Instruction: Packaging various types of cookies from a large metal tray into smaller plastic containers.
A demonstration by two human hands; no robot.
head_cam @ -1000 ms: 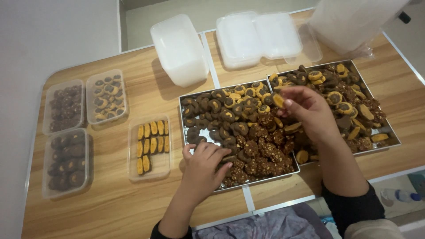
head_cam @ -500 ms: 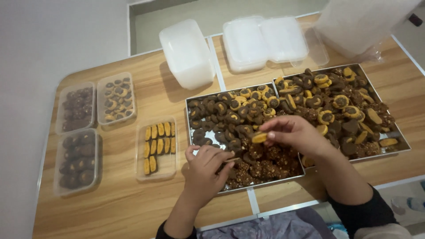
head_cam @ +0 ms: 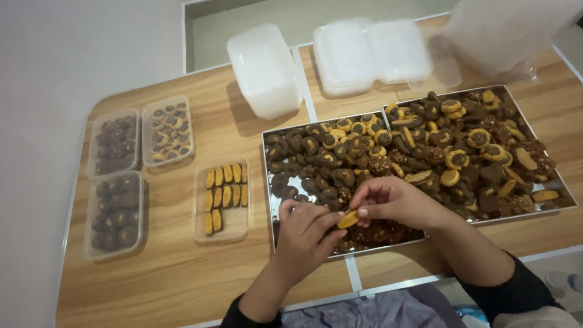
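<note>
Yellow cookie (head_cam: pixel 348 219) pinched in right hand (head_cam: pixel 392 200), left hand (head_cam: pixel 303 234) half-curled touching it, clear rectangular tub (head_cam: pixel 222 200) left

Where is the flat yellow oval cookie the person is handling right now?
In the head view, the flat yellow oval cookie is pinched by the right hand against the left hand, low over the left metal tray.

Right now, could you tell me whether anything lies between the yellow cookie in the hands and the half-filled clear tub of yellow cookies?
Nothing visible does: between the yellow cookie and the clear tub lie only the left hand, the tray's rim and bare table.
</note>
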